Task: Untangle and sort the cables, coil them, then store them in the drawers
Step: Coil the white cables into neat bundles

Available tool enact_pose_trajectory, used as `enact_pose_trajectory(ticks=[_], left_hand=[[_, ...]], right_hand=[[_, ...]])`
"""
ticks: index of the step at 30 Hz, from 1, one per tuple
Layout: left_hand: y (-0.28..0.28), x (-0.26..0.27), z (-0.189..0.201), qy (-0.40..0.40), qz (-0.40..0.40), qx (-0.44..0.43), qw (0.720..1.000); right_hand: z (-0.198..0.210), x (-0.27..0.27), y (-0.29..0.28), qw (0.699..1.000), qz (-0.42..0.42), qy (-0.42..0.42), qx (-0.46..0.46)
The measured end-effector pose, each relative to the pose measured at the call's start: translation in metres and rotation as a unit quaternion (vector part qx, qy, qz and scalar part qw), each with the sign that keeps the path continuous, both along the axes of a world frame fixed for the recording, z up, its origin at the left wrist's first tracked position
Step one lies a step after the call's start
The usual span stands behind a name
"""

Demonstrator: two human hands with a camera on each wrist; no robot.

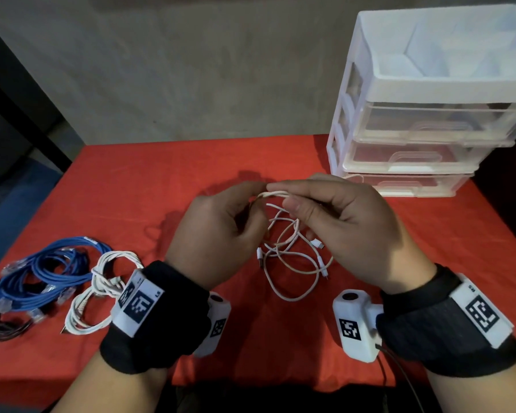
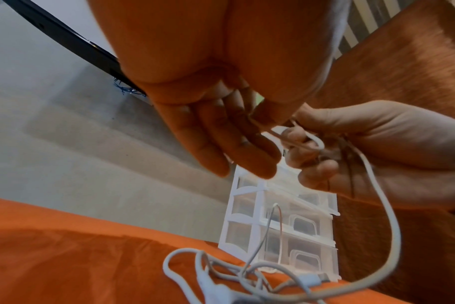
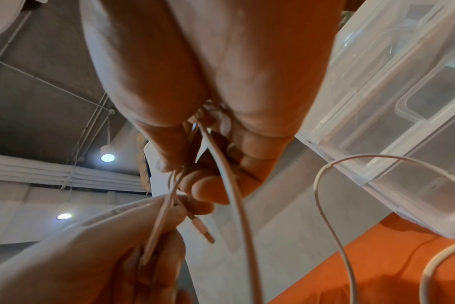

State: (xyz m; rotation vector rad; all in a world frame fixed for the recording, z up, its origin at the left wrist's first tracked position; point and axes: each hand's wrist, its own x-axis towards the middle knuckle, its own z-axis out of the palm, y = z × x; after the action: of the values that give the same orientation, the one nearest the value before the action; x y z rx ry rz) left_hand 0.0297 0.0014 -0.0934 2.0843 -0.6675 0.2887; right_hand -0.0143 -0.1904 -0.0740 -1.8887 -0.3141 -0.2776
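Left hand: the left hand (image 1: 218, 234) is hovering above the table, its fingers curling round and pinching a strand of the white cables (image 1: 292, 251).
Right hand: the right hand (image 1: 343, 222) is hovering beside it, fingertips touching the left hand's, thumb and forefinger pinching the same strand.
White cables: a loose tangle of thin white cables is hanging from both hands and lying on the red tablecloth (image 1: 191, 162) just below them, several small plugs showing.
Coiled cables: a coil of blue cables (image 1: 45, 272) is lying at the left of the table, with a coil of white cord (image 1: 99, 290) just beside it and a bit of black cable (image 1: 6, 329) at its near edge.
Drawers: a clear plastic drawer unit (image 1: 423, 114) is standing at the far right of the table, its drawers sitting slightly pulled out; what they are holding cannot be told.
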Motion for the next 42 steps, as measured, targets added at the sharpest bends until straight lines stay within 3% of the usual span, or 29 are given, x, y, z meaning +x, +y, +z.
enact_pose_trajectory(ticks=[3,5,8,11,13,22,26,31,33,38,42], left_hand=[[0.002,0.001,0.002,-0.038,0.023,0.027,0.999],[0.004,0.002,0.003,-0.052,0.017,0.031,0.998],[0.003,0.000,0.006,0.091,-0.056,-0.061,0.992],[-0.005,-0.005,0.013,0.289,-0.089,-0.178,0.936],[-0.009,-0.008,0.014,0.352,-0.111,-0.206,0.906],[-0.004,-0.015,0.024,0.395,-0.150,-0.129,0.897],[-0.005,-0.020,0.034,0.397,-0.148,-0.104,0.900],[-0.005,-0.016,0.036,0.412,-0.135,-0.144,0.890],[-0.007,-0.014,0.034,0.445,-0.131,-0.200,0.863],[-0.003,-0.005,0.038,0.494,-0.120,-0.430,0.746],[0.001,-0.005,0.042,0.497,-0.114,-0.524,0.683]], right_hand=[[0.002,0.000,-0.001,0.999,-0.005,0.028,0.045],[0.003,0.001,-0.004,0.999,-0.018,0.018,0.025],[0.004,0.002,-0.007,0.999,-0.031,-0.008,-0.030],[0.002,0.003,-0.006,0.998,-0.018,-0.024,-0.053],[0.001,0.004,-0.006,0.998,-0.007,-0.031,-0.063],[0.002,-0.001,-0.003,1.000,0.016,0.015,-0.011],[0.006,0.000,-0.005,0.999,-0.032,0.026,-0.007],[0.007,0.004,-0.011,0.997,-0.081,0.005,-0.013],[0.005,0.004,-0.008,0.996,-0.084,0.010,-0.005],[-0.012,0.010,-0.016,0.992,-0.068,0.081,-0.065],[-0.017,0.007,-0.007,0.986,-0.021,0.139,-0.090]])
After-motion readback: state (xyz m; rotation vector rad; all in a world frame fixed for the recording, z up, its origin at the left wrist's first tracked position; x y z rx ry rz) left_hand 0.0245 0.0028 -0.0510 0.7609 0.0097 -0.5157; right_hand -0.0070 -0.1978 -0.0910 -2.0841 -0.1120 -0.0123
